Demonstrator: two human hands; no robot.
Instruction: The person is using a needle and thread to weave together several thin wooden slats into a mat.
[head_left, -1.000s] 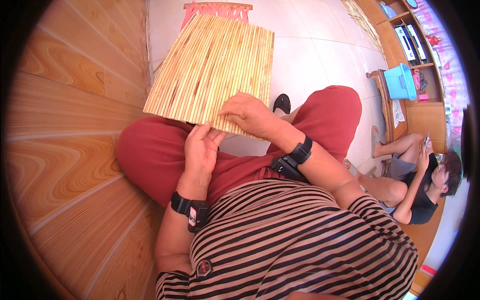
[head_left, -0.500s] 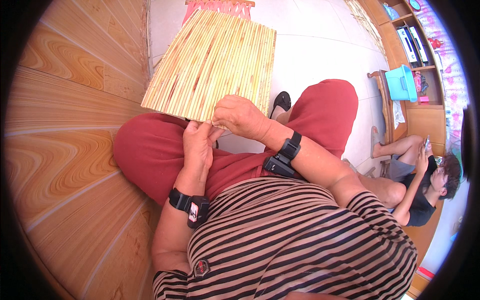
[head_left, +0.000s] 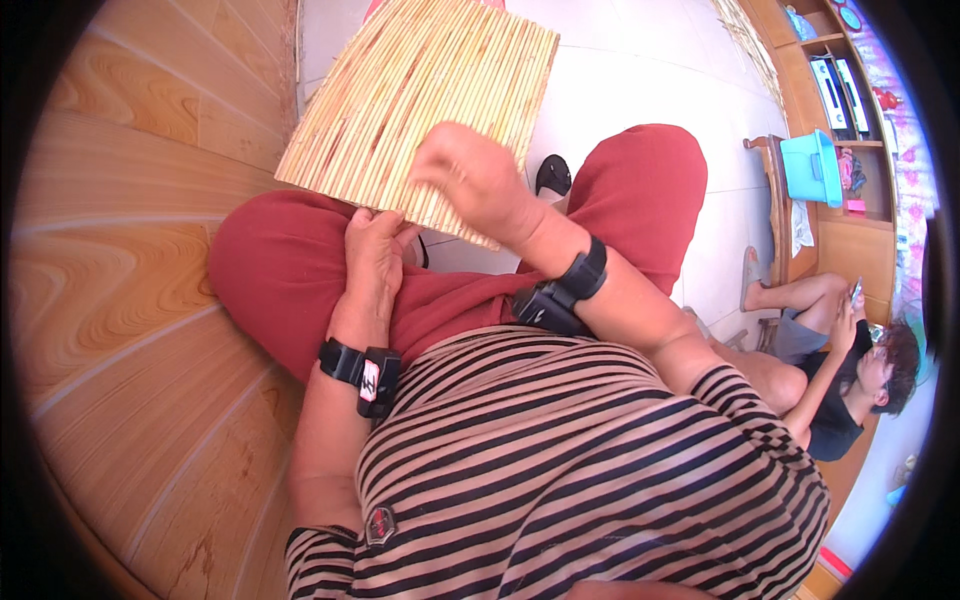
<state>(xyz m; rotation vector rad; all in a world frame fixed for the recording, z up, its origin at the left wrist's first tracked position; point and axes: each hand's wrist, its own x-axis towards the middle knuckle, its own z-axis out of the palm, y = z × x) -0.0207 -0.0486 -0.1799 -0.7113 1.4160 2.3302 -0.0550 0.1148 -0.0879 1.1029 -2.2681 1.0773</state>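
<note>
A stiff mat of straight, pale yellow stalks (head_left: 400,110) lies sloping away from my lap, its near edge above my thighs. My left hand (head_left: 376,245) pinches that near edge, thumb and fingertips closed on the stalk ends. Over the mat's near right part, my right hand (head_left: 472,180) is lifted with its fingers curled together. It is slightly blurred, and whatever it may pinch is hidden. Both wrists wear black strapped devices.
A wood-grain panelled surface (head_left: 150,300) runs along my left. At the right, a person (head_left: 840,370) sits holding a phone, near a light blue plastic bin (head_left: 810,168) and wooden shelves (head_left: 835,100). Pale floor tiles (head_left: 640,80) lie beyond my knees.
My right hand has risen from the mat's near edge, away from my left hand, and now hovers over the stalks. The left hand keeps its grip, slightly farther left along the edge.
</note>
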